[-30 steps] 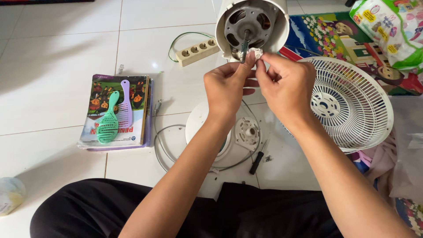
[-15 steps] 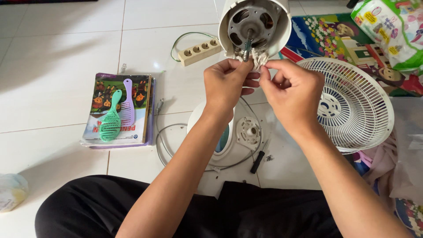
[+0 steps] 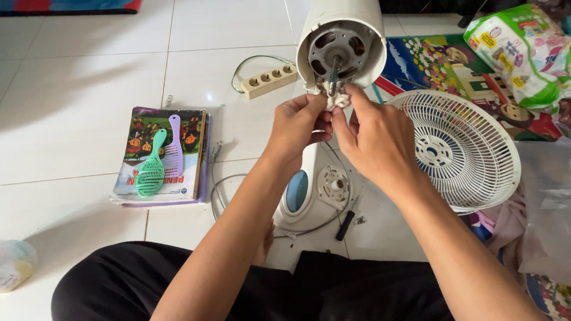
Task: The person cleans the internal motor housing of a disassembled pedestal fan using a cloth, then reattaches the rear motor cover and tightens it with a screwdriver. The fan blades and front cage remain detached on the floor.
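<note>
A white fan motor housing [image 3: 342, 44] stands up in front of me, its open face showing the grey motor and a metal shaft [image 3: 334, 71]. Both hands meet just under that shaft. My left hand [image 3: 297, 125] and my right hand [image 3: 372, 139] pinch a small crumpled white cloth [image 3: 338, 100] between their fingertips, pressed against the housing's lower rim. The fan's white base [image 3: 300, 190] lies on the tiled floor below my wrists.
A white fan grille [image 3: 458, 151] lies at the right on a colourful mat. A power strip [image 3: 269, 80] with a green cord sits behind. A book [image 3: 159, 157] carries a green brush and a purple comb. A dark screwdriver [image 3: 345, 223] lies near the base.
Both hands have stayed at the housing's lower rim, their fingers shifting slightly on the cloth. The view has drawn a little closer.
</note>
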